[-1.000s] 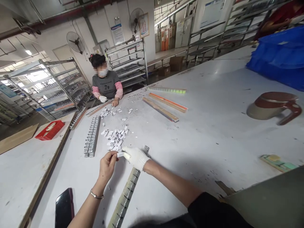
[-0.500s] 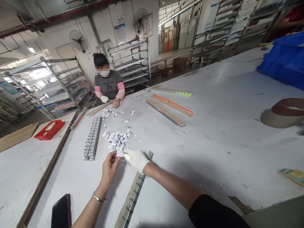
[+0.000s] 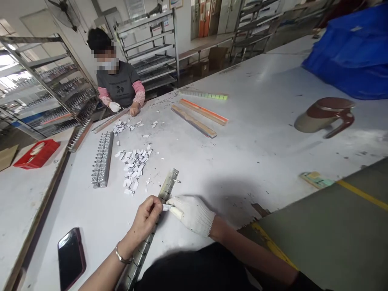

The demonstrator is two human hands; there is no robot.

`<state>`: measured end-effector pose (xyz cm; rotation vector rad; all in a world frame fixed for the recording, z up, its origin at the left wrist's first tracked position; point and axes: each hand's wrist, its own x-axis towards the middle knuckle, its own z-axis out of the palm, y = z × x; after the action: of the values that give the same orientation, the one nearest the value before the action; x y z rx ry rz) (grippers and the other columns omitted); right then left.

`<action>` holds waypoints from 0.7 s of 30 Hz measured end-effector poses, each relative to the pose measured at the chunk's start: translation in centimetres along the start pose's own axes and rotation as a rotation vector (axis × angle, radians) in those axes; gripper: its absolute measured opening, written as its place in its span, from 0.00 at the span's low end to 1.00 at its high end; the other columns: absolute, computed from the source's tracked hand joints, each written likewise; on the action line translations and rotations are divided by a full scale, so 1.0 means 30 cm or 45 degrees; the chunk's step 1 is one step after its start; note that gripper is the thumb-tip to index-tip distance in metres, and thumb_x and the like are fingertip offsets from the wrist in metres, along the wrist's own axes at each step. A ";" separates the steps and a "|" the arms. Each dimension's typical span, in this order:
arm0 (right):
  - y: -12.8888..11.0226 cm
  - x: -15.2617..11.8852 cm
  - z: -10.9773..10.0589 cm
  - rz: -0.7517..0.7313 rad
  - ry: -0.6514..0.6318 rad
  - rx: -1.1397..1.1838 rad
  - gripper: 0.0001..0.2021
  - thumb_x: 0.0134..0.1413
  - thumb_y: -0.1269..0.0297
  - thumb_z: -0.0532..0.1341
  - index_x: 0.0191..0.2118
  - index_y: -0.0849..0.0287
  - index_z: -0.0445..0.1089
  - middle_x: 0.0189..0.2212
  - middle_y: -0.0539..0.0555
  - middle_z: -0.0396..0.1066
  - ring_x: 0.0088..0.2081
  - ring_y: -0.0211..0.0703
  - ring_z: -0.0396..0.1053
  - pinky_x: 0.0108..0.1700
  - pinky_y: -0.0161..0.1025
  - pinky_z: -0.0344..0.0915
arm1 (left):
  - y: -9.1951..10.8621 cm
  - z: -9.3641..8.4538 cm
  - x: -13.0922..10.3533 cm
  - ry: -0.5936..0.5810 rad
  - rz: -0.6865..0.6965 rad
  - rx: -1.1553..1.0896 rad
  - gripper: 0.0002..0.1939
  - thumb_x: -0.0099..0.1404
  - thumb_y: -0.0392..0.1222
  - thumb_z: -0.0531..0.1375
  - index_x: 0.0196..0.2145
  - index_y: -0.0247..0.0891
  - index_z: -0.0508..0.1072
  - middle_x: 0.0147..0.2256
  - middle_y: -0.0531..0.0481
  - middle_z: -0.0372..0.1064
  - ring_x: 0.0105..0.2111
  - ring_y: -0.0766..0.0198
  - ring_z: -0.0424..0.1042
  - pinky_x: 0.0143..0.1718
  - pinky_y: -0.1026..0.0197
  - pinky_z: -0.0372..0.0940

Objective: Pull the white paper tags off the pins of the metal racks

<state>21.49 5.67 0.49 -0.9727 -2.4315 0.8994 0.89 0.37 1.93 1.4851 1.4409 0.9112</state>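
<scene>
A small white piece (image 3: 166,207) is pinched between the thumb and finger of my bare left hand (image 3: 148,216). My right hand (image 3: 192,214), in a white glove, has its fingertips closed on the other end of that piece. Both hands are over a long strip (image 3: 167,186) with dark pins along it, lying slantwise on the table; my left hand hides part of it. One small metal part (image 3: 177,181) sticks out sideways near the strip's far end. Beyond my hands lies a loose pile of white pieces (image 3: 133,163).
Left of the pile stands a double row of metal parts (image 3: 102,159). A phone (image 3: 71,258) lies at lower left, a red box (image 3: 36,154) farther back. Wooden strips (image 3: 194,121), a mug (image 3: 321,115) and blue cloth (image 3: 348,56) are rightward. A person (image 3: 118,83) works across the table (image 3: 242,153).
My hands have moved from the pile's near edge back over the strip, with a white piece between them. The view has shifted, and more of the strip's far end shows.
</scene>
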 end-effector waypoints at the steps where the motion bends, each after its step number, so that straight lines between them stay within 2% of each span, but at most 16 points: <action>1: 0.000 -0.015 -0.004 -0.010 -0.014 0.032 0.12 0.68 0.63 0.53 0.41 0.56 0.73 0.37 0.52 0.77 0.36 0.42 0.72 0.39 0.37 0.62 | 0.000 0.007 -0.004 -0.025 -0.005 -0.023 0.19 0.71 0.57 0.58 0.31 0.38 0.67 0.27 0.56 0.58 0.29 0.67 0.56 0.32 0.63 0.55; 3: 0.005 -0.039 -0.006 0.013 -0.030 0.070 0.12 0.68 0.61 0.53 0.41 0.57 0.74 0.35 0.52 0.77 0.35 0.41 0.72 0.38 0.37 0.62 | -0.009 0.018 -0.009 -0.111 -0.060 -0.160 0.19 0.69 0.56 0.60 0.31 0.38 0.67 0.26 0.56 0.57 0.27 0.68 0.54 0.29 0.64 0.52; 7: 0.030 -0.075 0.011 0.003 -0.049 0.179 0.13 0.68 0.60 0.52 0.41 0.56 0.74 0.30 0.50 0.75 0.30 0.39 0.70 0.34 0.36 0.61 | -0.042 0.051 -0.011 -0.407 -0.304 -0.738 0.20 0.63 0.58 0.66 0.32 0.40 0.65 0.19 0.62 0.51 0.19 0.71 0.48 0.23 0.66 0.48; 9: 0.044 -0.085 0.023 -0.010 -0.005 0.179 0.14 0.69 0.60 0.52 0.39 0.55 0.74 0.29 0.49 0.74 0.30 0.39 0.69 0.35 0.36 0.61 | -0.050 0.073 -0.011 -0.366 -0.311 -0.799 0.21 0.61 0.58 0.68 0.32 0.41 0.65 0.18 0.63 0.51 0.18 0.72 0.48 0.22 0.66 0.49; 12: 0.053 -0.083 0.037 -0.036 0.100 -0.034 0.13 0.68 0.61 0.52 0.37 0.56 0.73 0.31 0.50 0.75 0.31 0.40 0.69 0.35 0.38 0.58 | -0.047 0.101 -0.007 -0.080 -0.106 -0.357 0.16 0.68 0.55 0.62 0.34 0.40 0.68 0.21 0.57 0.62 0.22 0.69 0.59 0.27 0.64 0.56; 14: 0.051 -0.072 0.042 -0.069 0.088 -0.209 0.12 0.68 0.64 0.52 0.39 0.57 0.73 0.32 0.52 0.75 0.32 0.41 0.69 0.33 0.40 0.56 | -0.043 0.112 -0.003 0.022 0.044 0.005 0.14 0.73 0.51 0.56 0.35 0.39 0.70 0.26 0.53 0.66 0.27 0.66 0.64 0.31 0.63 0.59; 16: 0.051 -0.056 0.046 -0.088 0.006 -0.328 0.12 0.67 0.67 0.51 0.40 0.58 0.73 0.35 0.54 0.76 0.32 0.42 0.68 0.31 0.40 0.54 | -0.045 0.119 0.005 0.039 0.149 0.225 0.15 0.74 0.49 0.53 0.34 0.39 0.70 0.28 0.52 0.67 0.28 0.65 0.65 0.32 0.62 0.60; 18: 0.060 -0.039 0.048 -0.125 -0.094 -0.382 0.11 0.64 0.69 0.53 0.39 0.60 0.72 0.37 0.56 0.76 0.32 0.43 0.68 0.31 0.40 0.53 | -0.057 0.120 0.017 0.018 0.212 0.323 0.16 0.74 0.48 0.51 0.31 0.39 0.69 0.28 0.51 0.66 0.28 0.64 0.65 0.31 0.63 0.60; 21: 0.095 -0.007 0.048 -0.163 -0.158 -0.370 0.07 0.61 0.66 0.57 0.37 0.60 0.73 0.36 0.55 0.77 0.34 0.43 0.69 0.33 0.37 0.57 | -0.093 0.105 0.053 -0.035 0.198 0.364 0.17 0.75 0.49 0.50 0.31 0.40 0.69 0.26 0.53 0.66 0.26 0.65 0.65 0.30 0.63 0.61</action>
<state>22.22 6.49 -2.53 -0.8643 -2.7495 0.5890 2.87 1.61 -1.92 1.8345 1.4989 0.7969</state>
